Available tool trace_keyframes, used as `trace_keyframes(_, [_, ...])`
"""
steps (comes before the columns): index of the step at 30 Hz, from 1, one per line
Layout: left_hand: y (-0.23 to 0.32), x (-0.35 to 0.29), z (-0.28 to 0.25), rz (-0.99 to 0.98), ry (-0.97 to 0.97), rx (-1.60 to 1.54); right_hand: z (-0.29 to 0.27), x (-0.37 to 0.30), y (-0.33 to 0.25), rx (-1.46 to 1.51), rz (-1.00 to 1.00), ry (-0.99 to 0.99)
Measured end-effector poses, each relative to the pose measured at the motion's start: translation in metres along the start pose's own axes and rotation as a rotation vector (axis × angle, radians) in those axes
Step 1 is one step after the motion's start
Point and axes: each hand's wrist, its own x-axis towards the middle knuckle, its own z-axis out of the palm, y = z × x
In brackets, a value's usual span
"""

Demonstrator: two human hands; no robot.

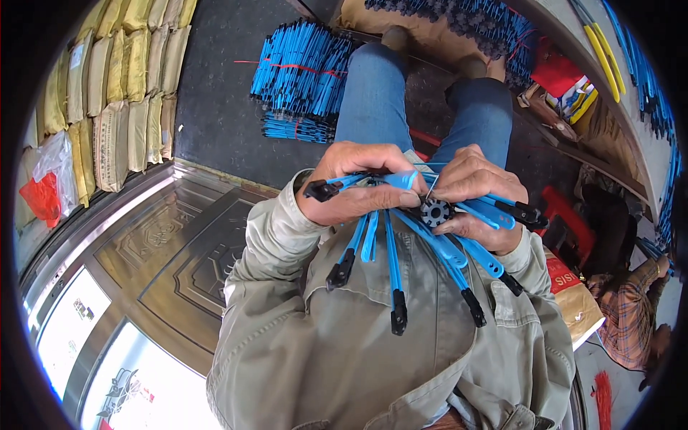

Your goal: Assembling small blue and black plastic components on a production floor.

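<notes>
Left hand (355, 185), head view: curled, thumb and fingers pinched together on blue strips (405, 179).
Right hand (481, 188): fingers bent, thumb opposed, gripping a black toothed hub (436, 212); a thin wire (431, 188) seems to show at its fingertips.
Toothed hub: between both hands, above the jacket (423, 373), flat side up.
Blue strips: fanned around the hub, dark ends (399, 312) outward.
Good handling: probably hub steady, notches visible, strips untangled, wire guided gently.
</notes>
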Motion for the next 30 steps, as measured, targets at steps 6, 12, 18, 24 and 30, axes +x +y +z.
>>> trace_keyframes(6, [0.000, 0.004, -0.009, 0.013, -0.088, -0.012, 0.001, 0.003, -0.008, 0.048, 0.133, 0.021])
trace_keyframes(12, [-0.002, 0.029, -0.025, 0.103, -0.254, 0.084, -0.017, 0.020, 0.000, 0.015, 0.118, -0.184])
trace_keyframes(18, [0.029, 0.033, -0.023, 0.080, 0.701, 0.119, -0.011, 0.033, -0.004, 0.144, 0.255, 0.118])
trace_keyframes(24, [0.012, -0.004, 0.018, 0.414, 0.785, 0.186, -0.002, 0.068, 0.034, -0.039, 0.340, 0.521])
trace_keyframes(30, [-0.007, 0.010, 0.033, 0.532, 0.801, 0.175, 0.020, 0.072, 0.032, -0.308, 0.177, 0.466])
